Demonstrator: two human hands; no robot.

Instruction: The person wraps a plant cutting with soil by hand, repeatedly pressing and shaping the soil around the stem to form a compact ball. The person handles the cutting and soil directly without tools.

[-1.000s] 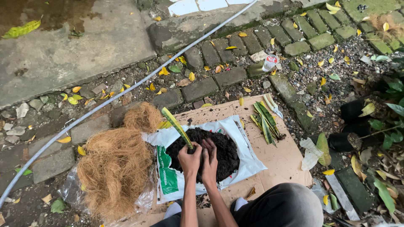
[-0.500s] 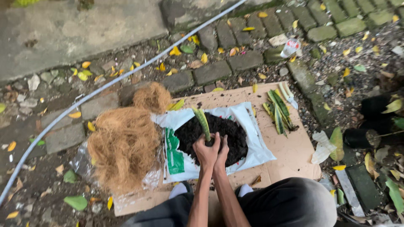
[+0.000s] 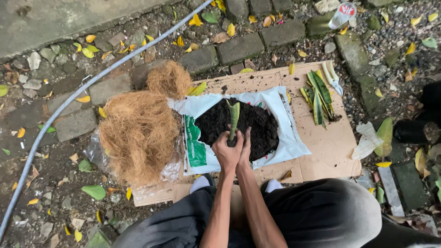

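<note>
A single green leaf cutting [image 3: 234, 117] is held upright at its base over the pile of dark soil [image 3: 257, 126], which is spread on a white plastic sack [image 3: 280, 98] on cardboard [image 3: 335, 147]. The left hand [image 3: 226, 150] is wrapped closed around the lower stem; the right hand [image 3: 245, 149] is pressed alongside, fingers cupped on it too. The leaf looks stiff but light, probably snappable if bent, so it's best gripped low near the base. A heap of coconut fibre [image 3: 138, 128] is left beside.

Coconut fibre [image 3: 138, 126], left of centre: dry, coarse, matt. Soil [image 3: 250, 126]: dark, crumbly. Bag [image 3: 285, 142] beneath: glossy white plastic. Cardboard [image 3: 330, 147]: matt brown paper. Leaf [image 3: 234, 117]: smooth, waxy.
</note>
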